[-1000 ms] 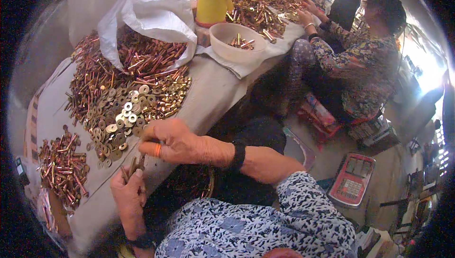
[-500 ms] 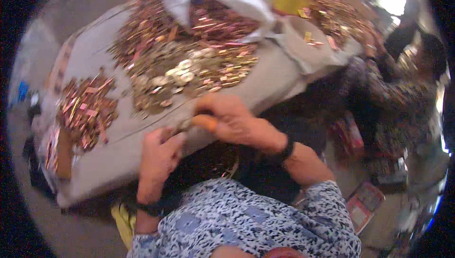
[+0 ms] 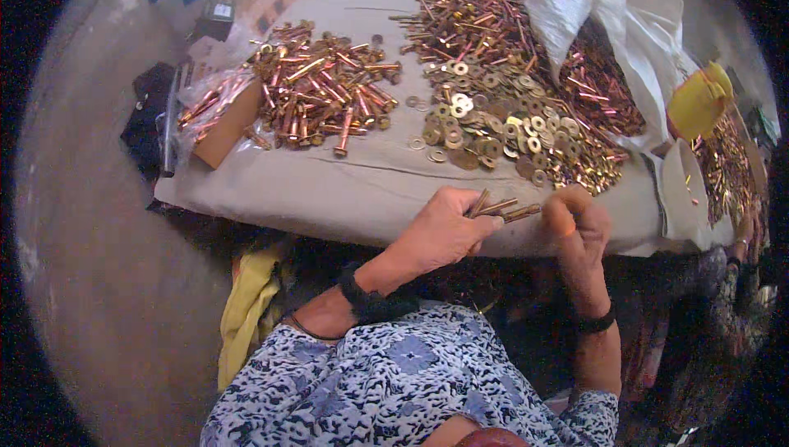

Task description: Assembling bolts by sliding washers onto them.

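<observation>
My left hand (image 3: 440, 237) is closed around several bolts (image 3: 519, 212), their shanks sticking out between thumb and fingers toward the right. Close by their ends is my right hand (image 3: 582, 233), its fingers curled and slightly blurred. An orange cover (image 3: 561, 221) wraps one of its fingers. Whatever that hand may pinch is hidden. Both hands are over the near edge of the padded table (image 3: 345, 200). Just beyond them lie a heap of brass-coloured washers (image 3: 468, 122) and a pile of small golden nuts (image 3: 588, 169).
Coppery bolts (image 3: 325, 94) form a pile at the left, beside a cardboard piece (image 3: 226, 128) and plastic bags. More bolts (image 3: 477, 16) lie at the back, near a white sack (image 3: 567, 3). A yellow container (image 3: 700, 102) stands at the right, near another person's hand (image 3: 744, 229).
The view has swung, so the table now appears more to the left and squarer. My hands have drawn apart slightly, and the bolts in my left hand now show.
</observation>
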`<state>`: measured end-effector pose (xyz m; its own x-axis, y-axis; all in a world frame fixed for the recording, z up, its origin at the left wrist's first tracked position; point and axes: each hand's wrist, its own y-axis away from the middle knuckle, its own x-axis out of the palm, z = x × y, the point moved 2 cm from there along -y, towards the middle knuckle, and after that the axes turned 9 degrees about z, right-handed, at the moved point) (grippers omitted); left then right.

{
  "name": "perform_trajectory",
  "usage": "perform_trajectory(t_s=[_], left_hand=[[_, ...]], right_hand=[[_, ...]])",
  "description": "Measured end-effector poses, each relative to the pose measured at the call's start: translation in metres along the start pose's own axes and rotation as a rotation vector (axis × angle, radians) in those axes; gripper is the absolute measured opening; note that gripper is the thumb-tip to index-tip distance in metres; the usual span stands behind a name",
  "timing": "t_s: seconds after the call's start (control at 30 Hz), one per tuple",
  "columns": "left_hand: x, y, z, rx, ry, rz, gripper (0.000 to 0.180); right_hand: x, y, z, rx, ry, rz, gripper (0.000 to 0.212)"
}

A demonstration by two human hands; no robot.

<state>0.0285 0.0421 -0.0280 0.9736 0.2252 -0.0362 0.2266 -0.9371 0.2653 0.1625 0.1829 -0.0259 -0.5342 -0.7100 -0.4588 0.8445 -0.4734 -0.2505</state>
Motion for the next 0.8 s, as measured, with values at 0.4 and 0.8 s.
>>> perform_trajectory(t_s=[0.4, 0.8], left_hand=[[-0.129, 0.018, -0.071, 0.402, -0.077, -0.762, 0.025], [-0.071, 0.018, -0.015, 0.108, 0.266, -0.334, 0.017]], right_hand=[[0.005, -0.019, -0.008, 0.044, 0.018, -0.182, 0.018], [0.040, -0.048, -0.003, -0.285, 0.521, -0.044, 0.020]])
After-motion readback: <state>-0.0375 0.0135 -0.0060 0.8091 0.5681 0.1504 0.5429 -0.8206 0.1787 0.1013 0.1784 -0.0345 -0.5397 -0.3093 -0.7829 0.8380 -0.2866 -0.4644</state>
